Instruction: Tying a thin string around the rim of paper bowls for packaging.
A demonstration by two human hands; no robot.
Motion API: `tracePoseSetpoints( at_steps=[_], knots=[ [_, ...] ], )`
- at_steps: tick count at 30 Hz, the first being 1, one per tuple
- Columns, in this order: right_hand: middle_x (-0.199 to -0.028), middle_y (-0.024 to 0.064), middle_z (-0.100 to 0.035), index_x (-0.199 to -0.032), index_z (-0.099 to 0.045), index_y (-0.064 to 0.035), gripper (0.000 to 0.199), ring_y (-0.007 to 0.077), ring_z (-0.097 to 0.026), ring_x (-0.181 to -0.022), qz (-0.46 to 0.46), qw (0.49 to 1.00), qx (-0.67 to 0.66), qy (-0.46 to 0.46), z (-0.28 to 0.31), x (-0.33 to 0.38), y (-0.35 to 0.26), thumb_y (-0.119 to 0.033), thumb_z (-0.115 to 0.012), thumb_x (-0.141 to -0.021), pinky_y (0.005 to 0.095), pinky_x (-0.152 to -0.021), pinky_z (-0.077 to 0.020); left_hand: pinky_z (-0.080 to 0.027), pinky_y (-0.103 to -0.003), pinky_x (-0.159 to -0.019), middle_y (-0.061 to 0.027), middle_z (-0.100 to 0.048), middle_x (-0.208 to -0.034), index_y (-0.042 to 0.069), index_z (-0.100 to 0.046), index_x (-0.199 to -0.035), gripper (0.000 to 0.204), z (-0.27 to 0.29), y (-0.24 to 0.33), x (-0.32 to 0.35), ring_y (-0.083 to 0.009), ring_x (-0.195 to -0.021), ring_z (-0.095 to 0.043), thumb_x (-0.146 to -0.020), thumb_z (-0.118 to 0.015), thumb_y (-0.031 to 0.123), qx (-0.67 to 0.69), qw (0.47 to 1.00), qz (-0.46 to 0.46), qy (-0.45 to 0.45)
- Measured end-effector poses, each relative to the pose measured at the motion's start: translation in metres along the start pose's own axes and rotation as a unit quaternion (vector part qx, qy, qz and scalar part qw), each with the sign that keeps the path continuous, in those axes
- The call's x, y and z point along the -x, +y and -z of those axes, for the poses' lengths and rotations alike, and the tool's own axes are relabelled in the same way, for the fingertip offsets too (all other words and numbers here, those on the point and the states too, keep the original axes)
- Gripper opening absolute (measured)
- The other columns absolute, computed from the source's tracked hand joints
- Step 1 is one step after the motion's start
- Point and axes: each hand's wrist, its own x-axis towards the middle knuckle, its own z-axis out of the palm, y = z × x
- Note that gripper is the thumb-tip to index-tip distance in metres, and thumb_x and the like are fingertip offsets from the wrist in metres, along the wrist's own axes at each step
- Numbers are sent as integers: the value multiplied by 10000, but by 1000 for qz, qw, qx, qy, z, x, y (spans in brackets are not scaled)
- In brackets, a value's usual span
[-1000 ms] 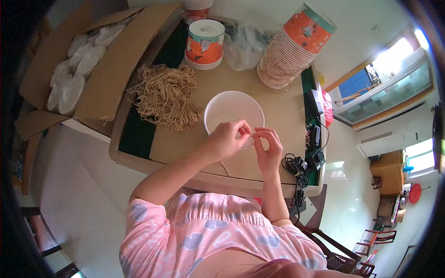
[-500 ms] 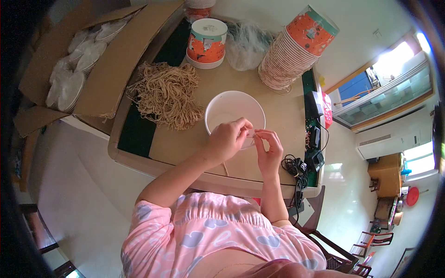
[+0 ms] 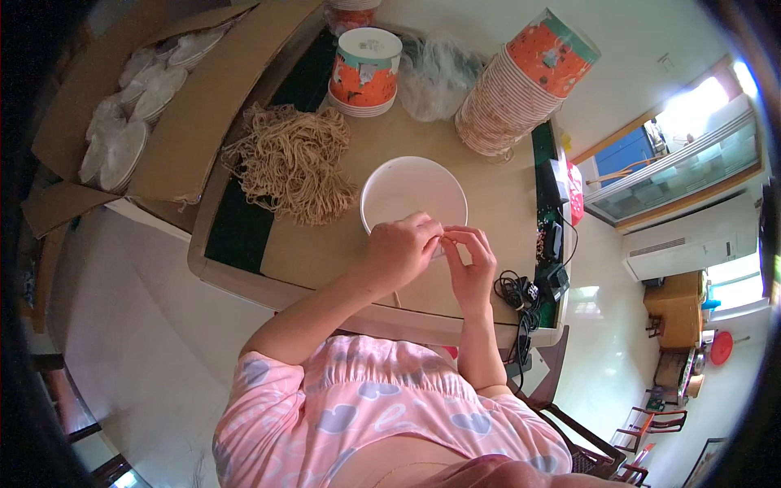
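Note:
A white paper bucket [image 3: 413, 191] stands on the table with its open mouth up. At its near rim my left hand [image 3: 403, 248] and my right hand [image 3: 472, 260] meet fingertip to fingertip. Both are closed in a pinch on a thin beige cord [image 3: 397, 299], whose tail hangs out below my left hand. Fingers cover most of the cord, so its path at the rim is hidden. Left of the bucket lies a loose heap of the same beige cord [image 3: 293, 163].
Behind are a short stack of orange printed buckets [image 3: 364, 77], a clear plastic bag [image 3: 439, 77] and a tall leaning bucket stack [image 3: 521, 89]. A cardboard box [image 3: 207, 106] holds wrapped white lids [image 3: 126, 154] at left. Black cables [image 3: 521, 297] lie near the right edge.
My fingertips have drawn closer together at the rim. Less of the cord shows between and below my hands. The bucket stays nearly in place.

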Motion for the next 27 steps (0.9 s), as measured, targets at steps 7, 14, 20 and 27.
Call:
tracePoseSetpoints(
  at_steps=[7,14,20,27],
  knots=[
    [-949,110,-661,-892,-635,-8,117,249,-620,-873,-12,1000,-1,-15,-1,0,1,0,-683,-786,329,-765,-492,-521,-375,-629,-107,-640,-838,47,-631,-851,65,5,-2,3,-299,-730,-645,-791,-653,59,22,1000,17,-6],
    [-927,102,-656,-884,-627,-27,150,267,-612,-892,13,999,33,-29,0,-3,-8,-36,-712,-760,342,-777,-487,-505,-388,-573,-91,-625,-790,66,-575,-822,62,4,-7,3,-285,-652,-626,-805,-629,91,53,998,25,29],
    [-861,63,-652,-853,-621,-56,109,228,-604,-831,-10,997,51,-52,-1,-3,-6,-48,-686,-766,342,-833,-445,-501,-393,-578,-104,-637,-800,59,-553,-839,73,8,-8,3,-295,-680,-632,-819,-618,86,84,995,31,39],
    [-688,21,-599,-837,-625,-87,88,177,-590,-668,27,997,71,-24,-12,-2,-3,-51,-676,-775,346,-888,-392,-503,-395,-602,-121,-641,-821,43,-547,-847,77,13,-7,1,-305,-709,-635,-828,-608,86,96,994,48,27]
  ],
)
